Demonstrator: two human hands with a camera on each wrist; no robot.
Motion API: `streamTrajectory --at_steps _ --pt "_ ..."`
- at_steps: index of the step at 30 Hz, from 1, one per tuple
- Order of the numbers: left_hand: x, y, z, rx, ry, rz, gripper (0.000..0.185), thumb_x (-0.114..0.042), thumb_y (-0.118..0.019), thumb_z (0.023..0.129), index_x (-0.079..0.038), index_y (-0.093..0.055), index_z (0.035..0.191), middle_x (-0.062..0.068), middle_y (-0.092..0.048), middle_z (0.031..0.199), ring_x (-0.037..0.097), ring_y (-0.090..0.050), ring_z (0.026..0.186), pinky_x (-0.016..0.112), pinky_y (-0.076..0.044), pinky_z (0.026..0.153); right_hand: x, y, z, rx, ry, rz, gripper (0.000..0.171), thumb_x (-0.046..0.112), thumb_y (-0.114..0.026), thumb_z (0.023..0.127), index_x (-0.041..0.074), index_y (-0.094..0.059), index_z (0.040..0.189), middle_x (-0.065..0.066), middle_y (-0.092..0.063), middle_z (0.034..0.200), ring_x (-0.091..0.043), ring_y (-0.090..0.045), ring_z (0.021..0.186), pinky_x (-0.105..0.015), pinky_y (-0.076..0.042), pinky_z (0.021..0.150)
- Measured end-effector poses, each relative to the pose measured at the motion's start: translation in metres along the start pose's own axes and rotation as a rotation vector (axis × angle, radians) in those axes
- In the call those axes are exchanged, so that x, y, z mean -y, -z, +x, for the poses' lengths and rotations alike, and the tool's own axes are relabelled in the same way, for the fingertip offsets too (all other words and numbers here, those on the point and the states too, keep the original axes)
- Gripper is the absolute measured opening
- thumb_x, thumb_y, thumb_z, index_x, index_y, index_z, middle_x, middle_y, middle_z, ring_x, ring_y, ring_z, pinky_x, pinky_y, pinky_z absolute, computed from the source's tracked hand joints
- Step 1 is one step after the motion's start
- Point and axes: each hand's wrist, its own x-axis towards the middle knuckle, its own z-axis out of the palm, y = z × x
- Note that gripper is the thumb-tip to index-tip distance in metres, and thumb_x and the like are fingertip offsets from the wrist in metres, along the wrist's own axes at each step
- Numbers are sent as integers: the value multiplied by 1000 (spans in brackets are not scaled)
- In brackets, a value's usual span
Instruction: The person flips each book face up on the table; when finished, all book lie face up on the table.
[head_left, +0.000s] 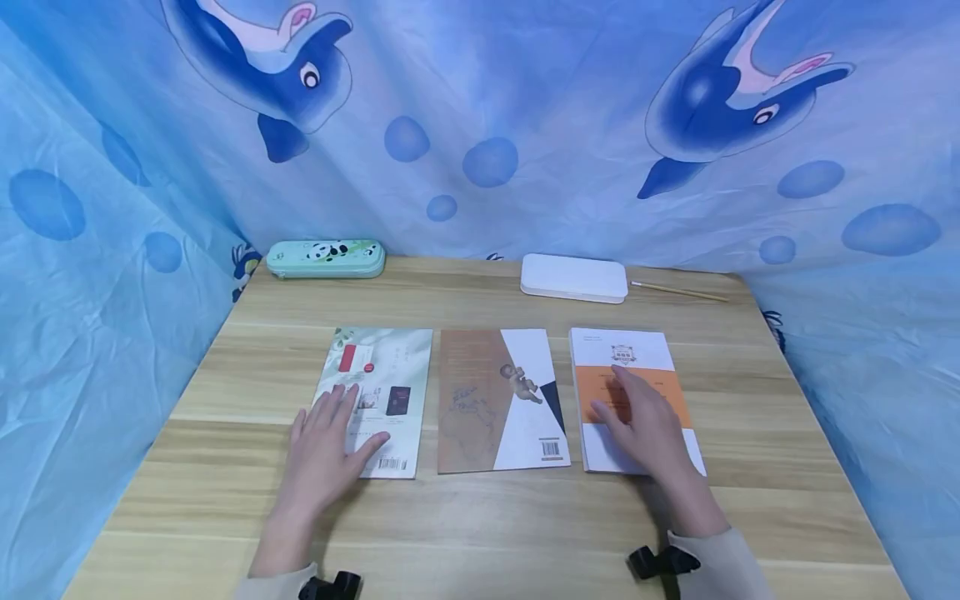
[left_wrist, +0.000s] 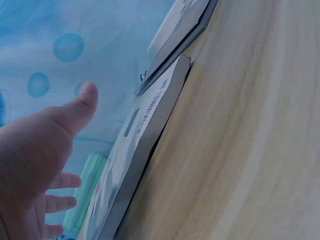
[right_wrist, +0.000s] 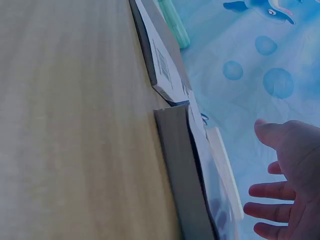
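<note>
Three books lie side by side on the wooden table. My left hand (head_left: pixel 321 454) hovers over the lower left part of the pale green book (head_left: pixel 401 358), fingers straight and thumb spread. In the left wrist view a gap shows between that hand (left_wrist: pixel 35 155) and the book's cover (left_wrist: pixel 125 135). The brown and white book (head_left: pixel 468 400) lies in the middle, no hand on it. Over the white and orange book (head_left: pixel 600 350) is my right hand (head_left: pixel 648 425), fingers extended and holding nothing. The right wrist view shows this hand (right_wrist: pixel 295 175) raised above the thick book (right_wrist: pixel 180 170).
At the back left of the table (head_left: pixel 510 533) stands a mint green pencil case (head_left: pixel 326 260) with panda pictures. A white flat case (head_left: pixel 573 277) lies at the back right, with a thin brush (head_left: pixel 678 291) beside it. Blue dolphin-print cloth (head_left: pixel 465 75) surrounds the table's back and sides.
</note>
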Motion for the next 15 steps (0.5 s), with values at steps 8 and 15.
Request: streamTrajectory --at_steps 8,15 --pt "9 1 -4 -22 -9 -51 86 -47 -74 90 3 -40 151 29 -37 154 49 -32 141 67 -22 114 8 1 13 17 33 54 66 29 -76 91 -2 -51 143 -21 -63 134 -39 -56 126 -59 -45 104" --pt "14 3 -8 -23 15 -99 86 -46 -75 90 2 -38 152 28 -38 154 50 -33 141 66 -25 113 18 -3 23 23 72 69 63 33 -75 92 -1 -54 142 -21 -58 140 -39 -53 131 -58 -44 107"
